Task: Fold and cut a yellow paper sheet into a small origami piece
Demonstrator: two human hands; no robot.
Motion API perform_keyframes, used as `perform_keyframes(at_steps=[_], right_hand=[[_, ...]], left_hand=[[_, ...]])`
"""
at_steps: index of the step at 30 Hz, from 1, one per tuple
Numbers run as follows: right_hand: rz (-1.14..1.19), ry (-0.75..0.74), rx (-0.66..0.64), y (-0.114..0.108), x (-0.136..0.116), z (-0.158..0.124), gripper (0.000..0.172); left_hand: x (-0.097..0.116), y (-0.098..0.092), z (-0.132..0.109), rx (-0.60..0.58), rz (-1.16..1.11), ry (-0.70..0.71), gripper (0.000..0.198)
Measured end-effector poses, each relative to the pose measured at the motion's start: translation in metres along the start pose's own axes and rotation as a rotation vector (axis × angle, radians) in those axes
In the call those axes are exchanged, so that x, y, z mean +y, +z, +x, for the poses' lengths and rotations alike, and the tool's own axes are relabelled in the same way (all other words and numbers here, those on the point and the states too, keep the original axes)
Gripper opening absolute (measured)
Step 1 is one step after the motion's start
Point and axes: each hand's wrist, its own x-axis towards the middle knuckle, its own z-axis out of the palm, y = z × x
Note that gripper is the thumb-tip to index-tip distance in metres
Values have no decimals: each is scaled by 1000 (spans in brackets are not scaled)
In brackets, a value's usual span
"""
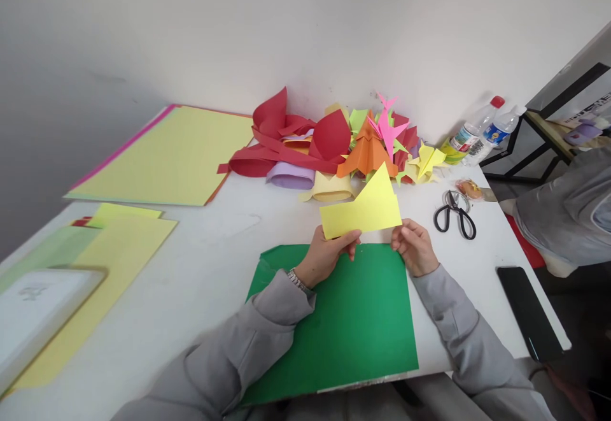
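A yellow sheet of folded paper (365, 212) is held up above a green board (353, 319) that lies at the table's front. The paper has a long straight lower edge and a pointed peak at its upper right. My left hand (327, 255) pinches its lower left edge, thumb across the near face. At the lower right corner, the fingertips of my right hand (414, 246) are closed on the paper. A metal watch band (298, 279) circles my left wrist.
Behind lie red paper shapes (329, 137) and an orange folded paper (367, 150). To the right are black-handled scissors (456, 214), two bottles (477, 131) and a phone (529, 313). Large yellow sheets (162, 160) and a white box (42, 313) sit left. Part of another person (568, 217) shows at right.
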Motion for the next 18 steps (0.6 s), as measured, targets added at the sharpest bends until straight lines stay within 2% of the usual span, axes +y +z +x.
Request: perform_keyframes(at_steps=[2, 4, 6, 9, 12, 15, 18], right_hand=[[-51, 66, -112, 6, 7, -3, 30], [-179, 90, -167, 9, 15, -5, 29], [-276, 70, -118, 10, 18, -6, 28], [-276, 0, 7, 6, 14, -4, 26], [-234, -37, 55, 2, 4, -2, 26], [-197, -4, 2, 0, -1, -2, 24], [-149, 4, -76, -4, 0, -4, 20]], left_hand=[[1, 5, -2, -1, 28, -4, 23], [3, 9, -5, -38, 107, -10, 25], [5, 10, -7, -89, 194, -12, 28], [6, 8, -7, -107, 243, -6, 30], [5, 3, -3, -107, 126, -34, 28], [4, 1, -1, -150, -71, -101, 35], [4, 2, -1, -153, -105, -199, 30]])
